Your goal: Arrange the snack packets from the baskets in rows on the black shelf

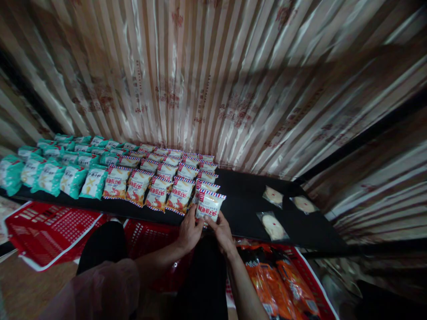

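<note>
Between my two hands is a white snack bag [211, 204] with red lettering and a striped top edge, upright at the front right end of the rows. My left hand [191, 229] grips its lower left side. On its lower right side my right hand [220, 229] is closed, thumb on the front. Just left of it stands a matching orange and white snack bag [180, 195], one of several in rows on the black shelf [238, 191]. Farther left are rows of teal snack bags [94, 181].
Three clear packets with pale round contents, one a near packet [271, 225], lie on the shelf's right part. Below are red baskets, including a left basket [50, 231], and orange packages [267, 284] at the right. A striped curtain [187, 75] hangs behind.
</note>
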`<control>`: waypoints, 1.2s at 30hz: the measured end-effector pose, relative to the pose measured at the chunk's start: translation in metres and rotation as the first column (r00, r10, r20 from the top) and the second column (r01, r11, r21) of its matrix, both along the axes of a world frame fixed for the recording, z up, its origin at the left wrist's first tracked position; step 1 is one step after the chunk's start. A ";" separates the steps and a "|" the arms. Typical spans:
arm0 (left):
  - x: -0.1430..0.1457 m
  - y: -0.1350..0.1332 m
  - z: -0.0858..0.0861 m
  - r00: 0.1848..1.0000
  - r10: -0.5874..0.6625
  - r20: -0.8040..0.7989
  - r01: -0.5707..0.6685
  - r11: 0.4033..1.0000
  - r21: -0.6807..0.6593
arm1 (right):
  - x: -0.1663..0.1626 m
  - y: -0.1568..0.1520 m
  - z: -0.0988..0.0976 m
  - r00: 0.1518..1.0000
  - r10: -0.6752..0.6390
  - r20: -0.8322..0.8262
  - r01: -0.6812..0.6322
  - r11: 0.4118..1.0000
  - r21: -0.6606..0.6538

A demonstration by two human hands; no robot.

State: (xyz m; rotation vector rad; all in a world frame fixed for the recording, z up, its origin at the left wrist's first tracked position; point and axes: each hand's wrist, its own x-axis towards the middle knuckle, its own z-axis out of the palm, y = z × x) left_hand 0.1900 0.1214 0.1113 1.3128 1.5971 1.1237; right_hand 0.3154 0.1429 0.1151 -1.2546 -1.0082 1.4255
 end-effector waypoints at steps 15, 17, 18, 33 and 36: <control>0.001 0.003 -0.003 0.998 -0.021 -0.066 0.023 0.999 0.029 | -0.006 -0.003 -0.002 0.999 -0.035 -0.026 0.036 0.999 0.020; -0.001 0.002 -0.003 0.998 -0.019 -0.055 0.022 0.999 0.049 | -0.008 -0.005 -0.001 0.998 -0.058 -0.008 0.058 0.998 0.032; -0.002 0.001 -0.004 0.998 -0.022 -0.053 0.025 0.998 0.060 | -0.008 -0.006 -0.001 0.998 -0.065 0.003 0.065 0.997 0.040; -0.043 -0.002 -0.020 0.907 0.208 -0.366 -0.025 0.894 0.447 | -0.017 -0.007 -0.006 0.938 -0.179 0.297 0.125 0.974 0.192; -0.052 0.006 -0.015 0.874 0.234 -0.427 0.004 0.874 0.486 | -0.017 -0.002 -0.019 0.861 -0.272 0.431 0.144 0.941 0.307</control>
